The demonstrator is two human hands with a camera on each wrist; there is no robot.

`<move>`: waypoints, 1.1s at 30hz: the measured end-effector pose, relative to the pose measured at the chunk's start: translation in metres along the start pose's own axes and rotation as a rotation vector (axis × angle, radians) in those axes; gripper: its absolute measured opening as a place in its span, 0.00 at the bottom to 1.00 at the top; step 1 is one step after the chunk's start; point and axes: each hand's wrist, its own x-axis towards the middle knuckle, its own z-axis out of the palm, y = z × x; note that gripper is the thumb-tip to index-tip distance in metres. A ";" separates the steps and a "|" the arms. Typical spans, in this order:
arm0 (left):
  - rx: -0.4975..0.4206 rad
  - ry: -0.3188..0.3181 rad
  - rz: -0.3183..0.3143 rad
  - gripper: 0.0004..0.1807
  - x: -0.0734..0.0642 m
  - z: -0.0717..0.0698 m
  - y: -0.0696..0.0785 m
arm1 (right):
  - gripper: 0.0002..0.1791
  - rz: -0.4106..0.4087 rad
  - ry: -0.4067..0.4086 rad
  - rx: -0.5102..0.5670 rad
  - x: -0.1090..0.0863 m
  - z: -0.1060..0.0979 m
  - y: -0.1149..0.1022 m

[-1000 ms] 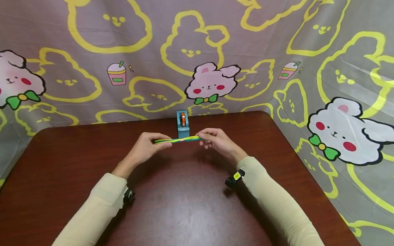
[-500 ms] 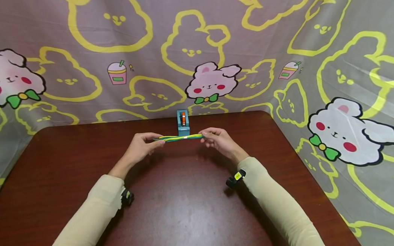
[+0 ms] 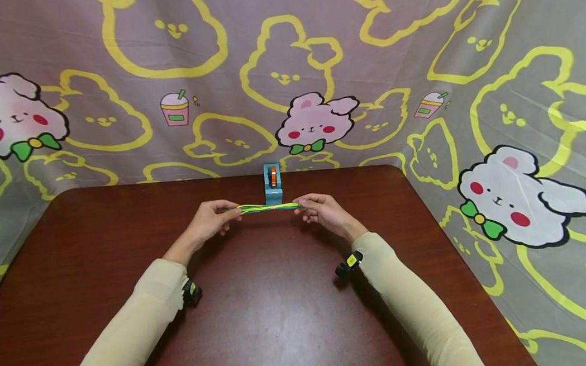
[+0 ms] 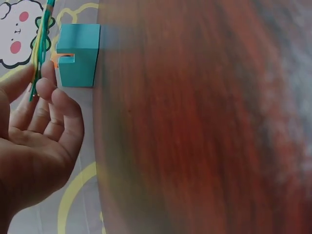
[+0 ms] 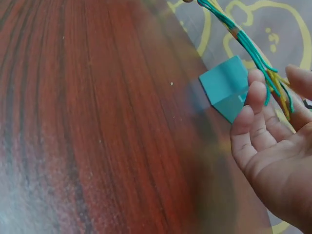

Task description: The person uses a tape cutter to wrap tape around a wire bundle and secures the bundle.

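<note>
A thin bundle of yellow and green wires is stretched level between the two hands, above the table. A small pale orange band wraps its middle, seen in the right wrist view. The left hand pinches the bundle's left end between thumb and fingers; the wire tips stick out past the thumb in the left wrist view. At the other end, the right hand holds the wires by thumb and fingertips, where loose green and yellow ends fan out. Just behind the bundle stands a blue-green tape dispenser with an orange roll.
The dark reddish-brown wooden table reaches back to a patterned cloth curtain with rabbit drawings. That cloth also hangs along the right side. The dispenser sits near the table's far edge.
The left hand has shifted left, toward the bundle's left end, showing more of the wires between the hands. Over the last half second, both hands and the bundle have dropped slightly.
</note>
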 end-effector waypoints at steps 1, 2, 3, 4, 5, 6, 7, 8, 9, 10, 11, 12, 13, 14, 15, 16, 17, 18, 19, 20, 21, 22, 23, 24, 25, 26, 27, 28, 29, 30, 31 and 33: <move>0.003 0.000 -0.017 0.14 0.000 0.000 -0.001 | 0.18 0.009 0.004 -0.017 0.001 0.000 0.001; 0.012 -0.006 -0.028 0.15 0.001 0.000 -0.002 | 0.17 0.016 0.009 -0.038 0.001 0.000 0.002; 0.018 -0.011 -0.041 0.14 0.001 0.000 -0.003 | 0.16 0.022 0.014 -0.059 0.001 0.000 0.003; 0.023 -0.015 -0.054 0.14 0.001 0.000 -0.004 | 0.16 0.026 0.020 -0.084 0.002 0.000 0.004; 0.030 -0.019 -0.066 0.14 0.001 0.000 -0.004 | 0.15 0.032 0.025 -0.107 0.003 0.000 0.005; 0.036 -0.022 -0.073 0.14 0.002 0.000 -0.005 | 0.15 0.037 0.029 -0.125 0.003 0.000 0.007; 0.042 -0.025 -0.078 0.14 0.002 0.000 -0.006 | 0.15 0.042 0.036 -0.142 0.004 0.000 0.008; 0.050 -0.029 -0.078 0.14 0.002 0.000 -0.006 | 0.15 0.044 0.041 -0.162 0.004 0.000 0.009; 0.056 -0.029 -0.078 0.14 0.002 0.000 -0.006 | 0.14 0.047 0.047 -0.176 0.005 0.000 0.009; 0.061 -0.025 -0.079 0.14 0.003 0.001 -0.007 | 0.14 0.050 0.053 -0.189 0.006 0.000 0.009; 0.066 -0.022 -0.075 0.14 0.003 0.001 -0.007 | 0.14 0.050 0.056 -0.201 0.006 -0.001 0.010; 0.070 -0.018 -0.071 0.14 0.004 0.002 -0.007 | 0.14 0.050 0.059 -0.213 0.006 -0.001 0.010; 0.079 -0.015 -0.063 0.14 0.004 0.002 -0.007 | 0.14 0.048 0.063 -0.224 0.007 -0.001 0.010; 0.086 -0.010 -0.058 0.14 0.005 0.003 -0.007 | 0.14 0.044 0.063 -0.239 0.008 -0.002 0.011; 0.091 -0.003 -0.058 0.14 0.005 0.004 -0.007 | 0.14 0.041 0.066 -0.253 0.008 -0.002 0.011; 0.095 0.007 -0.061 0.14 0.006 0.005 -0.008 | 0.14 0.036 0.067 -0.269 0.009 -0.002 0.011; 0.105 0.011 -0.060 0.13 0.007 0.006 -0.008 | 0.14 0.031 0.070 -0.288 0.009 -0.002 0.011; 0.118 0.015 -0.059 0.13 0.007 0.006 -0.008 | 0.14 0.025 0.075 -0.314 0.009 -0.002 0.011; 0.134 0.018 -0.058 0.13 0.008 0.007 -0.008 | 0.14 0.019 0.081 -0.341 0.009 -0.003 0.011; 0.147 0.023 -0.063 0.13 0.009 0.008 -0.008 | 0.14 0.013 0.087 -0.374 0.009 -0.003 0.010; 0.159 0.028 -0.066 0.12 0.010 0.008 -0.008 | 0.13 0.012 0.095 -0.402 0.010 -0.002 0.010; 0.169 0.033 -0.070 0.12 0.011 0.009 -0.008 | 0.13 0.008 0.101 -0.432 0.010 -0.002 0.010; 0.179 0.033 -0.070 0.12 0.011 0.009 -0.007 | 0.12 0.006 0.108 -0.461 0.010 -0.002 0.010; 0.185 0.038 -0.076 0.11 0.012 0.010 -0.007 | 0.12 0.005 0.114 -0.487 0.010 -0.002 0.010; 0.192 0.039 -0.077 0.11 0.013 0.010 -0.007 | 0.12 0.002 0.118 -0.506 0.011 -0.002 0.010; 0.201 0.042 -0.078 0.11 0.013 0.011 -0.006 | 0.11 -0.002 0.124 -0.525 0.011 -0.001 0.010; 0.208 0.042 -0.077 0.10 0.013 0.011 -0.006 | 0.11 -0.004 0.129 -0.538 0.012 -0.001 0.010; 0.219 0.042 -0.074 0.10 0.013 0.012 -0.005 | 0.10 -0.011 0.136 -0.552 0.012 -0.001 0.010; 0.233 0.042 -0.069 0.10 0.013 0.012 -0.005 | 0.10 -0.017 0.142 -0.562 0.012 0.000 0.010; 0.247 0.042 -0.067 0.10 0.013 0.012 -0.005 | 0.10 -0.021 0.150 -0.574 0.013 0.001 0.010; 0.261 0.043 -0.062 0.10 0.014 0.013 -0.005 | 0.09 -0.028 0.156 -0.585 0.013 0.001 0.010; 0.281 0.048 -0.062 0.10 0.014 0.013 -0.006 | 0.08 -0.036 0.167 -0.611 0.013 0.002 0.010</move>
